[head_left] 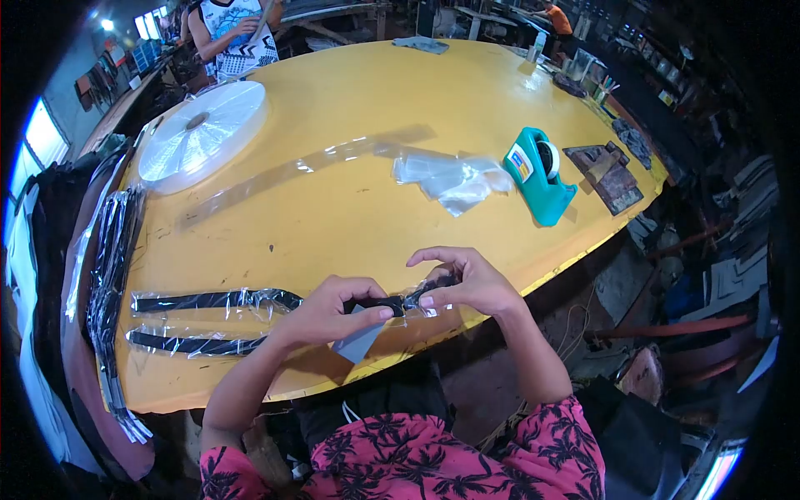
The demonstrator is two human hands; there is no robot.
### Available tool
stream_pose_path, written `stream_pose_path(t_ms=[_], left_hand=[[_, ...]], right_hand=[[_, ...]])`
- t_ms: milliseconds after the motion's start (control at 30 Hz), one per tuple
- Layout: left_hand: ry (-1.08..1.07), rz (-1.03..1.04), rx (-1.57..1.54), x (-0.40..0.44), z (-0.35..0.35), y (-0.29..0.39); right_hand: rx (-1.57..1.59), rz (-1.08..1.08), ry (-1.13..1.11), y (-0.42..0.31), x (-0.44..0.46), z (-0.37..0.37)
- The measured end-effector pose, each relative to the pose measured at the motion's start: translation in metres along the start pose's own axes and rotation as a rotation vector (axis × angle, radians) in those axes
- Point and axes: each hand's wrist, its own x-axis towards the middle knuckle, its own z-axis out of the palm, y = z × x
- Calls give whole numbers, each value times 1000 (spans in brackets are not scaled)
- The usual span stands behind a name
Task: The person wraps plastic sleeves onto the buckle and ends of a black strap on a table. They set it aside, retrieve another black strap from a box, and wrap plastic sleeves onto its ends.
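One black strap [390, 305], partly in clear film [427, 315], sits between our hands over the near edge of the yellow table [333, 225]. Our left hand [337, 308] pinches it; our right hand [467, 287] grasps its dark right-hand end. We judge the wrapping well along, with this end left to finish; whether it is sealed we cannot tell. Two sleeved lengths [196, 302] lie near left, and a wrapped bundle [108, 267] at the left edge looks done. Farther right are loose plastic [458, 179] and a teal tape dispenser [542, 187]; far left, a large plastic roll [225, 125].
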Motion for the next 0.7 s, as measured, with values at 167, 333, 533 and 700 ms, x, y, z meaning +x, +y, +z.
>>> stream_pose_path(t_ms=[167, 333, 533, 700], left_hand=[[-15, 11, -28, 0, 1, 1], [-36, 44, 82, 0, 1, 9], [-56, 7, 112, -4, -3, 13], [-58, 17, 79, -3, 0, 9]], right_hand=[[-10, 45, -67, -4, 1, -3], [-61, 17, -129, -2, 9, 1], [-140, 44, -103, -3, 6, 12], [-206, 34, -147, -7, 7, 17]])
